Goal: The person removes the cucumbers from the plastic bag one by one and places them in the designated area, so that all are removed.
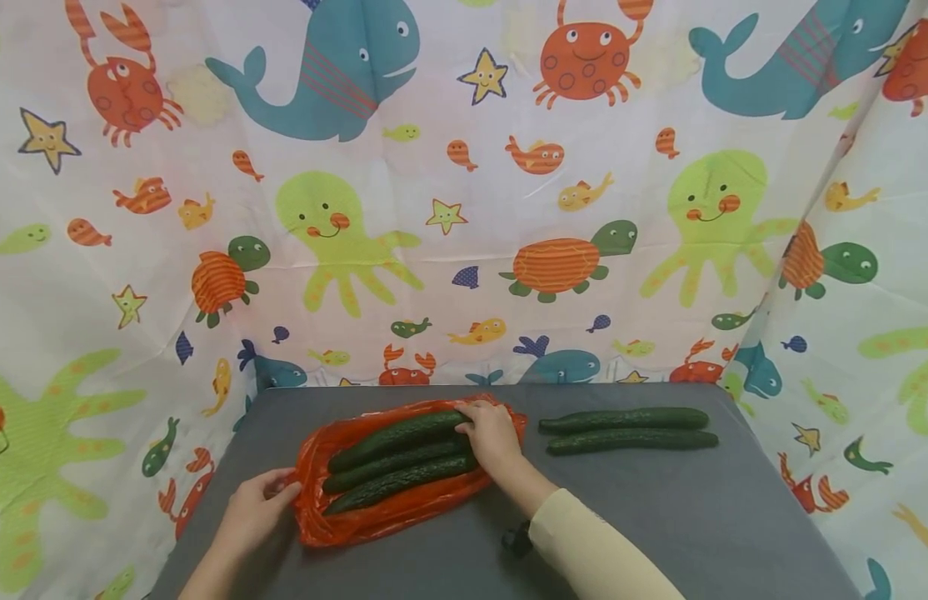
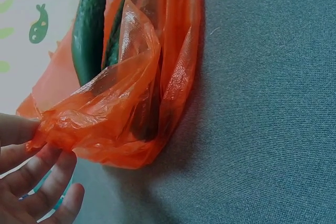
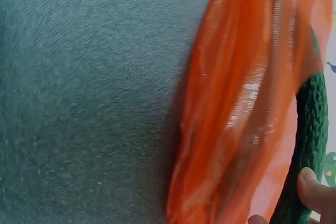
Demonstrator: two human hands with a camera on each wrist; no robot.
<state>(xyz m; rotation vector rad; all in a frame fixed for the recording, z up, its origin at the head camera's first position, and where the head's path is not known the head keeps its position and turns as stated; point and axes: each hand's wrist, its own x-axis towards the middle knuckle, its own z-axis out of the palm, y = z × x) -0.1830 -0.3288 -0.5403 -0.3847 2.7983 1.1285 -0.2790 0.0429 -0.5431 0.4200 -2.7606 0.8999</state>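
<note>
An orange-red plastic bag [image 1: 392, 527] lies on the grey table with its mouth spread, and three long cucumbers [image 1: 404, 476] rest side by side inside it. My left hand [image 1: 256, 510] pinches the bag's gathered left end between thumb and fingers, as the left wrist view shows close up at the crumpled plastic [image 2: 79, 129]. At the bag's right end, my right hand [image 1: 494, 433] grips the far cucumber [image 1: 404, 437] near its tip. In the right wrist view the thumb presses on that dark, bumpy cucumber [image 3: 314, 124]; most of the hand is out of frame there.
Two more cucumbers [image 1: 632, 441] lie parallel on the table [image 1: 644, 508], right of the bag. A small black object [image 1: 516, 540] shows beside the right sleeve. A curtain [image 1: 464, 250] printed with sea animals hangs behind the table and along both sides.
</note>
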